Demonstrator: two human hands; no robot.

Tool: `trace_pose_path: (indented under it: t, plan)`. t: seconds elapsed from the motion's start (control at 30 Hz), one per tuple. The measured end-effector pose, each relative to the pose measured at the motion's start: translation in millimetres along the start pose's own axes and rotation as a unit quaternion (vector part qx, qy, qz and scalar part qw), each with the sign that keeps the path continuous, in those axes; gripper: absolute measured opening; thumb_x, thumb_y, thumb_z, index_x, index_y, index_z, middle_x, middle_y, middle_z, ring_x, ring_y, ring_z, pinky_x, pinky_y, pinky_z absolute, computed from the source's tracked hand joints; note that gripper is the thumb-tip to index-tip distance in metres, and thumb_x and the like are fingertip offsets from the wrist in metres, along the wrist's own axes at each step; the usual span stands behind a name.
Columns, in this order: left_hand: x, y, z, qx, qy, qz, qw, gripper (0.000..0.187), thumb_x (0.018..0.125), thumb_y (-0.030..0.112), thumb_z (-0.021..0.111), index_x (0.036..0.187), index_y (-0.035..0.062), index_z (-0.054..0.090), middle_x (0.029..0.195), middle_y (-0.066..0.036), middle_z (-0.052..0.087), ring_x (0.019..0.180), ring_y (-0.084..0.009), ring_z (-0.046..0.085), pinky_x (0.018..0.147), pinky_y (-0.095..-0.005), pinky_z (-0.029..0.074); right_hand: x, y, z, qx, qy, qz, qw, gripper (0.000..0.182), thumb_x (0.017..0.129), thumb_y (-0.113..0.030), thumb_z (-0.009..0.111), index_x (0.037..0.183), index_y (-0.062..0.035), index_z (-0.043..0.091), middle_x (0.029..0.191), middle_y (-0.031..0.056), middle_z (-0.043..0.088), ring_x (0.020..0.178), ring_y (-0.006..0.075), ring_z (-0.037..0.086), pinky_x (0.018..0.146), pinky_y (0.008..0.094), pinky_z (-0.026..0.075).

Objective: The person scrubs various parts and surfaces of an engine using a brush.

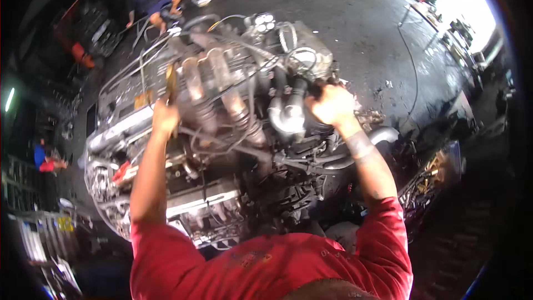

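In the head view, my left hand [166, 116] closes round a slender yellowish-brown piece [171, 78], blurred, which sticks up past my fist. My right hand [333, 104] is just beside a bent, shiny pipe [288, 121]; blur hides its fingers, so I cannot tell whether it grips anything. The engine [125, 129] lies before me, beneath both hands.
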State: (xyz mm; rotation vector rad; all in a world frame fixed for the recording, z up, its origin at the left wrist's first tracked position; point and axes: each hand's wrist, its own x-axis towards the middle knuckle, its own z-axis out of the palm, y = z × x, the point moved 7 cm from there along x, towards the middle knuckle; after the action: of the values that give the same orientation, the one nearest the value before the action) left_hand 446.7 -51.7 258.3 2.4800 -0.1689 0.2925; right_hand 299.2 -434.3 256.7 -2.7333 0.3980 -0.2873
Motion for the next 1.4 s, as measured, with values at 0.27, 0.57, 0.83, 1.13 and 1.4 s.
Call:
trace_pose_path:
  t: [0.27, 0.57, 0.83, 1.13, 1.4]
  plan:
    - [52, -31, 0, -0.046, -0.106, -0.010, 0.993, 0.052, 0.072, 0.001, 0.042, 0.124, -0.0005, 0.047, 0.057, -0.007, 0.054, 0.044, -0.0139, 0.048, 0.042, -0.0287, 0.040, 0, 2, 9, -0.020, 0.049, -0.038, 0.998, 0.046, 0.067, -0.039, 0.057, 0.100, -0.0071, 0.062, 0.079, 0.0193, 0.063, 0.080, 0.0335, 0.062, 0.075, 0.0390, 0.049]
    - [-43, -36, -167, -0.017, -0.130, -0.138, 0.982, 0.042, 0.083, -0.002, 0.046, 0.125, 0.0029, 0.047, 0.066, -0.003, 0.051, 0.046, -0.0076, 0.046, 0.039, -0.0222, 0.036, -3, -7, -4, -0.007, 0.105, -0.065, 0.992, 0.041, 0.064, -0.035, 0.059, 0.092, -0.0046, 0.063, 0.082, 0.0168, 0.063, 0.079, 0.0325, 0.061, 0.075, 0.0392, 0.049]
    - [72, -69, -77, 0.178, -0.094, -0.045, 0.979, 0.034, 0.083, 0.017, 0.049, 0.113, 0.0033, 0.055, 0.095, -0.023, 0.061, 0.085, -0.0291, 0.062, 0.075, -0.0359, 0.045, 3, -1, 6, -0.017, 0.071, -0.045, 0.996, 0.041, 0.065, -0.030, 0.060, 0.097, -0.0051, 0.061, 0.087, 0.0175, 0.063, 0.084, 0.0331, 0.060, 0.078, 0.0391, 0.047]
    - [20, -49, -68, 0.192, -0.104, 0.071, 0.973, 0.040, 0.084, 0.014, 0.048, 0.123, 0.0028, 0.047, 0.110, -0.028, 0.053, 0.108, -0.0369, 0.050, 0.091, -0.0385, 0.039, 4, -2, 2, 0.026, 0.091, -0.050, 0.994, 0.037, 0.060, -0.026, 0.062, 0.090, -0.0043, 0.064, 0.082, 0.0167, 0.061, 0.077, 0.0324, 0.061, 0.075, 0.0389, 0.048]
    - [76, -75, -74, 0.287, -0.094, -0.021, 0.953, 0.040, 0.083, 0.016, 0.044, 0.121, 0.0068, 0.048, 0.104, -0.030, 0.053, 0.102, -0.0406, 0.051, 0.086, -0.0423, 0.042, -2, -1, 0, 0.031, 0.118, -0.060, 0.991, 0.037, 0.059, -0.025, 0.062, 0.089, -0.0039, 0.063, 0.082, 0.0164, 0.061, 0.078, 0.0325, 0.060, 0.076, 0.0383, 0.047]
